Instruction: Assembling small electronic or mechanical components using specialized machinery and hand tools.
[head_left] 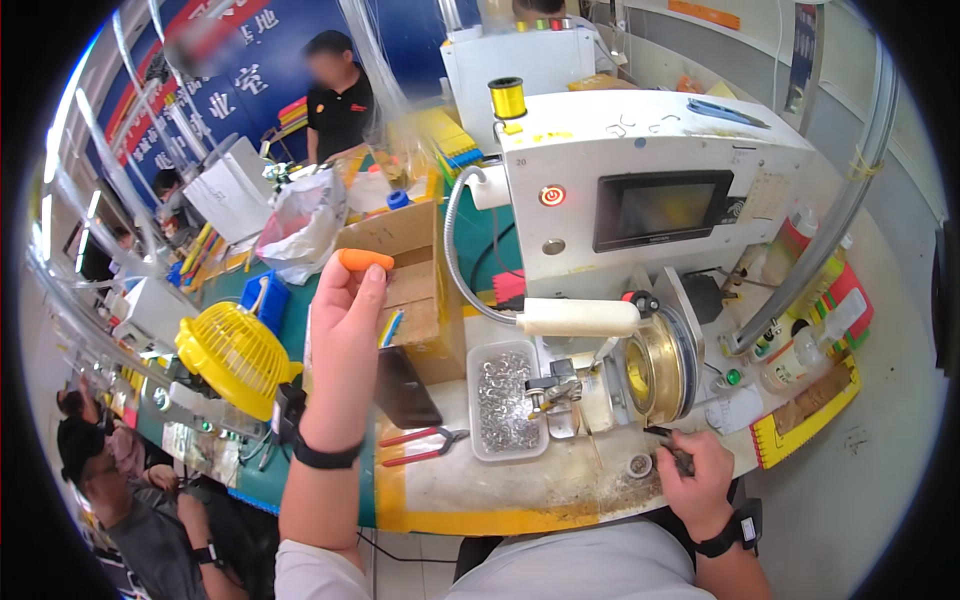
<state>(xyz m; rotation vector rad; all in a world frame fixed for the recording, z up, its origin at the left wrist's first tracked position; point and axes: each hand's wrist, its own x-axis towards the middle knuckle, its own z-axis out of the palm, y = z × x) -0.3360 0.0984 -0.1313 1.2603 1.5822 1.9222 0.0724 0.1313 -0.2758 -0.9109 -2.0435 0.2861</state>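
Note:
My left hand (345, 318) is raised beside an open cardboard box (428, 335), fingers curled and thumb against the forefinger. An orange finger cot (364, 260) covers that forefinger; anything pinched there is too small to make out. Low on the right, my right hand (703, 482) is closed round a small dark tool (682, 458) whose kind I cannot tell. Just left of it stands a small round cup (639, 465). Between my hands, a clear tray (506, 440) holds many small metal pieces, next to a metal clamp fixture (553, 388) on the machine.
A white machine (560, 150) with a dark screen (663, 210) and a brass-coloured wheel (652, 365) fills the right. Red-handled pliers (420, 446) and a dark phone-like slab (408, 388) lie left of the tray. A yellow fan (235, 355) stands further left. Other people sit beyond.

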